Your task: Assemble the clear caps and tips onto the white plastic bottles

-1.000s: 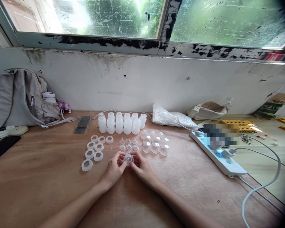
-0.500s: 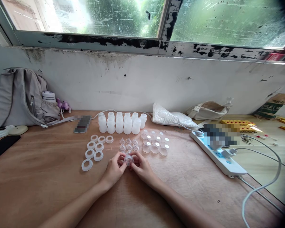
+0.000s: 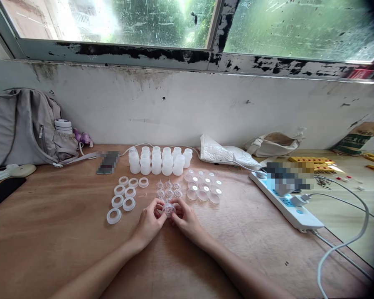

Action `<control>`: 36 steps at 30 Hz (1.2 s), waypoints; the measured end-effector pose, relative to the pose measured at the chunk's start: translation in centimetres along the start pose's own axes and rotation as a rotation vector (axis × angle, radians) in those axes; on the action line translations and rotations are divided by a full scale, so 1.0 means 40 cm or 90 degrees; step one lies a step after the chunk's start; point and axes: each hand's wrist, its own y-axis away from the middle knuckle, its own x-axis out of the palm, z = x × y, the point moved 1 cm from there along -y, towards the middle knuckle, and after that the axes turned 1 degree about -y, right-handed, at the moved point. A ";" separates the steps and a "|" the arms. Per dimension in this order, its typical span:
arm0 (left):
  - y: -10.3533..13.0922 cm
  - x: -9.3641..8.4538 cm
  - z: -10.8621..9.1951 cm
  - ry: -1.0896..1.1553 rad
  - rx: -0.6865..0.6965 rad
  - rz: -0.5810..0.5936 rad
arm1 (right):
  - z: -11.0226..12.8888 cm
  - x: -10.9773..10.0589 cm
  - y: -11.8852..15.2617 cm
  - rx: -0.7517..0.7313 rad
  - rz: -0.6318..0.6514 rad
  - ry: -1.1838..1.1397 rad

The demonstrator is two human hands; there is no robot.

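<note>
Clear ring (image 3: 168,210) pinched between my left grip (image 3: 161,211) and right grip (image 3: 175,211), centred at the fingertips, round opening facing me, no long axis discernible.

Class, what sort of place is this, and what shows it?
Probably a worktable in a plain, lived-in room: white bottles and translucent rings are grouped by kind on it, a power strip lies nearby, and a backpack sits at one side.

Both hands (image 3: 167,216) meet fingertip-close, thumbs forward, forearms angled inward from below.
</note>
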 end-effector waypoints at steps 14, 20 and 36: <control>0.001 -0.001 -0.006 0.003 -0.009 -0.004 | 0.013 0.000 -0.001 -0.005 0.009 -0.018; 0.001 -0.002 -0.009 -0.016 -0.003 0.010 | 0.007 0.004 -0.001 0.005 0.016 -0.042; -0.005 0.007 0.004 -0.017 -0.010 0.013 | -0.010 0.013 -0.006 0.025 -0.003 -0.051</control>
